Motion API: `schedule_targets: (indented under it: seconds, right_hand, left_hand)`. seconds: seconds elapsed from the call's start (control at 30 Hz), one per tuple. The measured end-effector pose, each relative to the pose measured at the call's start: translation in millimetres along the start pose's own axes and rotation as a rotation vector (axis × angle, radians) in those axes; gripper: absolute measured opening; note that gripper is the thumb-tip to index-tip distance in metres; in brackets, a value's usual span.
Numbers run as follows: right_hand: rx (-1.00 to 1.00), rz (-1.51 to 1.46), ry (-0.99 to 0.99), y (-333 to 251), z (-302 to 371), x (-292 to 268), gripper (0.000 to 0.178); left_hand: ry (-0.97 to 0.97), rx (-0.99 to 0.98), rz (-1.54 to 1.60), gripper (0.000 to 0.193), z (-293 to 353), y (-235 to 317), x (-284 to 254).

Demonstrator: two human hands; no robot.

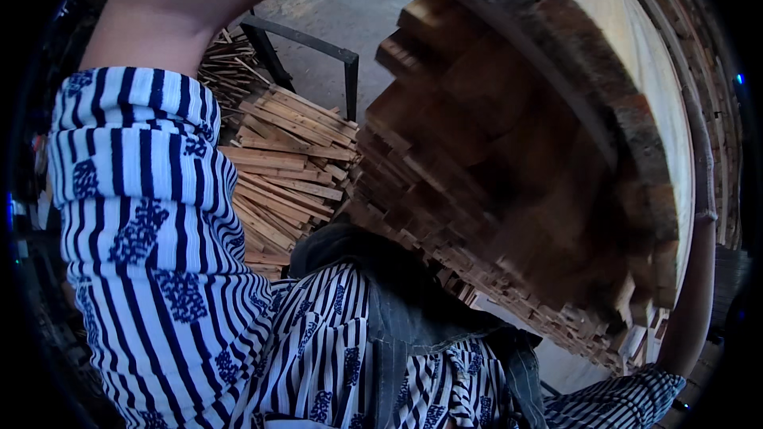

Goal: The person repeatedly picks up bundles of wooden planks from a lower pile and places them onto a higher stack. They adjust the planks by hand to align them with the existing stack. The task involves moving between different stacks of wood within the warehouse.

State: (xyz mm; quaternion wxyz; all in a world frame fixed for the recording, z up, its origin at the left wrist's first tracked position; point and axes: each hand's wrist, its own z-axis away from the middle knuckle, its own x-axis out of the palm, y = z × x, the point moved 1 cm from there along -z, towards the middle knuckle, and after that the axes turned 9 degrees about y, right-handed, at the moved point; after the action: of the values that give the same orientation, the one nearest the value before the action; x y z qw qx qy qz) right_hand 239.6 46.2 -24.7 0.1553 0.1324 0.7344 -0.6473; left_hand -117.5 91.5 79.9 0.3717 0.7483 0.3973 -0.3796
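Observation:
A load of rough wooden planks (pixel 588 40) looms very close on the right, dark on its near side and pale along its outer edge. My left arm (pixel 171 8) is raised and bends across the top left; its hand lies beyond the upper edge of the picture. Along the load's right side runs my right forearm (pixel 690 302). The right hand (pixel 700 163) shows only as a thin, edge-on strip beside the pale wood. Its fingers cannot be made out, so its grip is unclear.
Below the load stands a tall stack of sawn timber (pixel 445 222). Loose wooden strips (pixel 286 159) lie piled to the left, beside a dark metal frame (pixel 318 44) on a grey concrete floor (pixel 342 0). More long boards (pixel 727 135) line the far right.

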Motion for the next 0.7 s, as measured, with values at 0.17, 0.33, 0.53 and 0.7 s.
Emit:
schedule_targets:
  seconds: [0.17, 0.33, 0.53, 0.7]
  right_hand:
    - [-0.068, 0.108, -0.012, 2, 16, -17, 0.048]
    - [-0.094, 0.224, -0.043, 21, -28, 25, 0.046]
    - [-0.157, 0.260, -0.057, 37, -19, 0, 0.044]
    - [-0.207, 0.320, -0.029, 54, -6, -22, 0.043]
  left_hand:
    - [0.012, -0.051, 0.068, 0.039, 55, 26, -6]
    - [0.034, -0.194, 0.329, 0.043, 107, -59, 28]
    - [0.150, -0.469, 0.863, 0.048, 239, -32, 45]
    - [0.395, -0.610, 1.633, 0.053, 368, -14, 105]
